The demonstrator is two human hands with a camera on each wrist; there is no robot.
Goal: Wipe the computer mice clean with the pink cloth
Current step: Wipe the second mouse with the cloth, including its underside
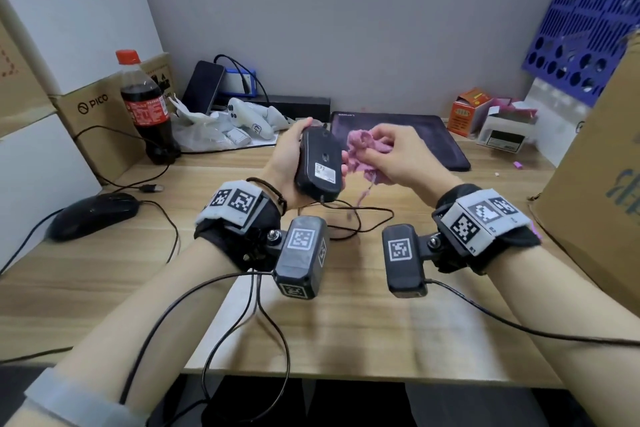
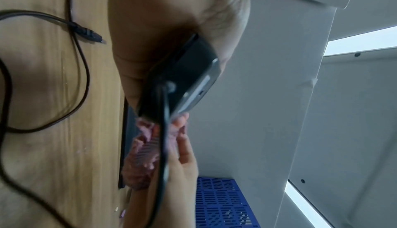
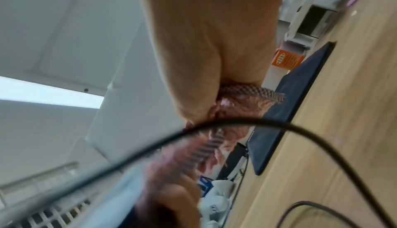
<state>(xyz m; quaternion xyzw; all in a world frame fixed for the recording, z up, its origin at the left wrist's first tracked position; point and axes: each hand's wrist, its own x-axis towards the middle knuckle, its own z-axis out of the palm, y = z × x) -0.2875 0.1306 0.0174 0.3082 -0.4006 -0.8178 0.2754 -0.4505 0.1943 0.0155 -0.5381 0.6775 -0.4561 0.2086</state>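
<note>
My left hand (image 1: 294, 163) grips a black wired mouse (image 1: 320, 165) above the desk, its underside with a white label turned up toward me. Its cable (image 1: 360, 218) hangs down to the desk. My right hand (image 1: 398, 152) holds the bunched pink cloth (image 1: 360, 152) right beside the mouse's right edge. In the left wrist view the mouse (image 2: 184, 78) sits in my palm with the pink cloth (image 2: 144, 153) beyond it. The right wrist view shows the pink cloth (image 3: 240, 106) gripped in my fingers. A second black mouse (image 1: 93, 215) lies on the desk at the left.
A cola bottle (image 1: 145, 107) and cardboard boxes (image 1: 93, 125) stand at back left, white controllers (image 1: 249, 118) behind them. A dark mouse pad (image 1: 415, 139) lies behind my hands. A large cardboard box (image 1: 599, 184) crowds the right side. Small boxes (image 1: 471, 111) sit at back right.
</note>
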